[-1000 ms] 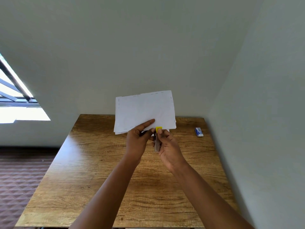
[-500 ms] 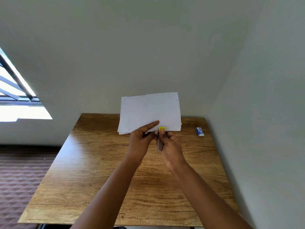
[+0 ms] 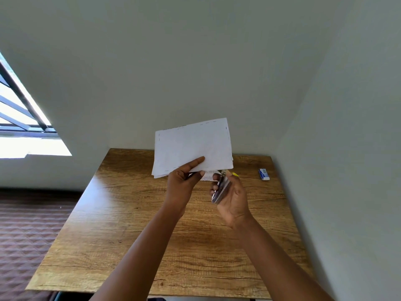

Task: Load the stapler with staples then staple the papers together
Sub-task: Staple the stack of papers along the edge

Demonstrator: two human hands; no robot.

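A stack of white papers (image 3: 192, 144) is held up above the far part of the wooden table (image 3: 130, 246). My left hand (image 3: 183, 183) pinches the stack's lower edge, thumb on top. Several staples show along the sheets' edges. My right hand (image 3: 232, 198) grips a small metal stapler (image 3: 221, 190) with a yellow tip, just below the stack's lower right corner. The stapler's mouth points up at the paper edge; whether it touches the sheets is unclear.
A small blue and white staple box (image 3: 263, 174) lies near the table's far right edge. Walls close in behind and to the right of the table. A window (image 3: 19, 118) and dark patterned floor are on the left.
The stapler has come off the stack's lower edge and my right hand has dropped down and to the right. The papers tilted slightly, still held in my left hand.
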